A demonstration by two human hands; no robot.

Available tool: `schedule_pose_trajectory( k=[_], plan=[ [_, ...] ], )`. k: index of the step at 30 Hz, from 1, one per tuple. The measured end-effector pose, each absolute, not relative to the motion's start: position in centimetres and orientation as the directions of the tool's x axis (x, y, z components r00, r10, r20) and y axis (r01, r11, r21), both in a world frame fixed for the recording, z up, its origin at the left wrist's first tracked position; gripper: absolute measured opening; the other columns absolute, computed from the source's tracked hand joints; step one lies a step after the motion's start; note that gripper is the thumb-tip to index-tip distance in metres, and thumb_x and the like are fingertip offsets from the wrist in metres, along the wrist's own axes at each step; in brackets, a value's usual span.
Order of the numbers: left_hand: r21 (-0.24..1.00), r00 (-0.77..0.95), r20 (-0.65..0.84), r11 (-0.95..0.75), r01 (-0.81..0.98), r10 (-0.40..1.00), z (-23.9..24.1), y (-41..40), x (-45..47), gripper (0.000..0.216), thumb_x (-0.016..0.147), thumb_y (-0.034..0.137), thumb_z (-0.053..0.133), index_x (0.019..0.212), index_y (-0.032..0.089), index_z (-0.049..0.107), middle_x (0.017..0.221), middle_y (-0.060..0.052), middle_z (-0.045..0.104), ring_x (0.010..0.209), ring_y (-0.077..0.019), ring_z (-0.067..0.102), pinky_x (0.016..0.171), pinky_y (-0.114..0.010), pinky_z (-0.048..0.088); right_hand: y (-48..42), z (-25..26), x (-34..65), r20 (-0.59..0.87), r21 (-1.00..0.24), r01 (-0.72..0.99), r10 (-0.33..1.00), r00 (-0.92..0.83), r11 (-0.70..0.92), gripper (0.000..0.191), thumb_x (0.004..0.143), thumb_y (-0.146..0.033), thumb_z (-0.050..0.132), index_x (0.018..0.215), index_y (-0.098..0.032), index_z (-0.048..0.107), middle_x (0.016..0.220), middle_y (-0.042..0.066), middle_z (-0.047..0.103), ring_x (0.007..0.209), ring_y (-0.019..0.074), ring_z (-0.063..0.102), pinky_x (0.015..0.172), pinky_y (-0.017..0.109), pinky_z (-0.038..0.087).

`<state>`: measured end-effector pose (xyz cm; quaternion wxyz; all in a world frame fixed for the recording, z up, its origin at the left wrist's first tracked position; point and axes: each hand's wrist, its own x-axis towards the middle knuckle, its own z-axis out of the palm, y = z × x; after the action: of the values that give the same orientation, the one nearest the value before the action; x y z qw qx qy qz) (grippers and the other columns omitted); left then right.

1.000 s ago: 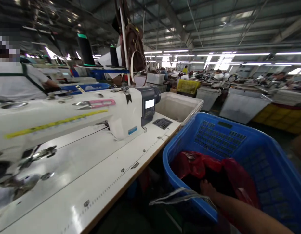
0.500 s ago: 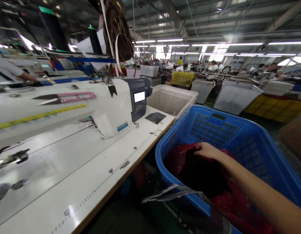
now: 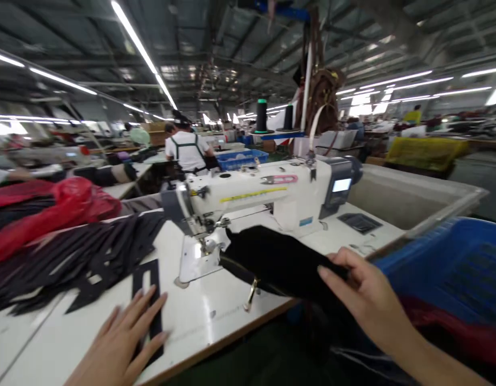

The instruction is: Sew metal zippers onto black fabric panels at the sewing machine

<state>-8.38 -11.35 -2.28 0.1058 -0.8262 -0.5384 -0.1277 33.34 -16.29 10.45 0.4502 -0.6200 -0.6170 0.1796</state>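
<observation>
My right hand (image 3: 360, 287) pinches the right end of a black fabric piece (image 3: 268, 254), which hangs over the front edge of the sewing table. A metal zipper pull (image 3: 251, 295) dangles from that piece. Fingers spread, my left hand (image 3: 127, 338) lies flat over a dark strip with a slot (image 3: 155, 289) on the table. The white sewing machine (image 3: 248, 187) stands just behind the fabric, its needle area close to the fabric's left end. Several dark cut pieces (image 3: 107, 252) are fanned out beyond my left hand.
A blue basket (image 3: 441, 246) holding red plastic stands at the right, beside a pale bin (image 3: 416, 193). Red plastic wrap (image 3: 79, 198) lies at the left. Pink-handled thread snips (image 3: 280, 179) rest on the machine. A person in a white shirt (image 3: 187, 147) is farther back.
My right hand has come out of the blue basket and now holds the black fabric over the table. The view has swung left, and my left hand has come into sight.
</observation>
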Motion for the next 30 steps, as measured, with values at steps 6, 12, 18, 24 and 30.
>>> schedule_pose_trajectory(
  k=[6, 12, 18, 24, 30],
  plan=[
    [-0.048, 0.429, 0.364, -0.444, 0.895, 0.827, 2.2, -12.7, -6.0, 0.048, 0.091, 0.037, 0.045, 0.136, 0.021, 0.038, 0.143, -0.013, 0.036, 0.130, -0.0287, 0.036, 0.103, -0.054, 0.033, -12.2, 3.7, 30.4, 0.197, -0.521, 0.825, 0.971, -0.133, 0.219, 0.039, 0.081, -0.046, 0.052, 0.108, -0.019, 0.052, 0.080, 0.003, 0.062, 0.068, 0.0188, 0.060, 0.063, 0.031, 0.049],
    [0.116, 0.654, 0.414, -0.749, 0.652, 0.633, 5.5, -12.4, 0.8, 0.029, 0.092, 0.017, 0.042, 0.117, 0.024, 0.055, 0.121, -0.005, 0.058, 0.116, -0.0183, 0.049, 0.110, -0.045, 0.024, -12.7, 4.7, 29.8, 0.631, -0.037, 0.836, 0.662, -0.405, 0.547, 0.058, 0.082, -0.043, 0.055, 0.135, -0.026, 0.039, 0.136, 0.014, 0.041, 0.122, 0.0305, 0.042, 0.096, 0.048, 0.039],
    [0.240, 0.754, 0.260, -0.797, 0.554, 0.603, 4.7, -9.2, 4.2, 0.023, 0.090, 0.016, 0.045, 0.104, 0.019, 0.063, 0.109, -0.004, 0.063, 0.098, -0.0184, 0.058, 0.095, -0.034, 0.040, -13.0, 4.2, 28.8, 0.482, 0.101, 0.721, 0.601, -0.638, 0.685, 0.024, 0.086, -0.029, 0.052, 0.107, -0.026, 0.063, 0.113, 0.007, 0.064, 0.108, 0.0279, 0.056, 0.103, 0.066, 0.012],
    [0.600, 0.580, 0.220, -0.577, 0.553, 0.784, 7.9, -10.3, 4.2, 0.021, 0.089, 0.017, 0.045, 0.094, 0.018, 0.065, 0.085, -0.002, 0.067, 0.078, -0.0154, 0.060, 0.073, -0.024, 0.044, -11.9, 7.4, 29.0, 0.558, -0.259, 0.754, 0.731, -0.393, 0.603, 0.020, 0.089, -0.033, 0.046, 0.081, -0.025, 0.062, 0.094, 0.002, 0.068, 0.093, 0.0216, 0.062, 0.104, 0.055, 0.028],
    [0.894, 0.408, 0.116, -0.274, 0.353, 0.906, 10.7, -13.1, 4.3, 0.021, 0.088, 0.027, 0.047, 0.085, 0.016, 0.064, 0.067, 0.002, 0.058, 0.062, -0.0115, 0.051, 0.057, -0.020, 0.038, -10.7, 13.3, 28.2, 0.672, -0.155, 0.708, 0.599, -0.435, 0.689, 0.019, 0.089, -0.033, 0.045, 0.084, -0.023, 0.060, 0.079, 0.001, 0.067, 0.076, 0.0186, 0.062, 0.074, 0.032, 0.047]
  ],
)
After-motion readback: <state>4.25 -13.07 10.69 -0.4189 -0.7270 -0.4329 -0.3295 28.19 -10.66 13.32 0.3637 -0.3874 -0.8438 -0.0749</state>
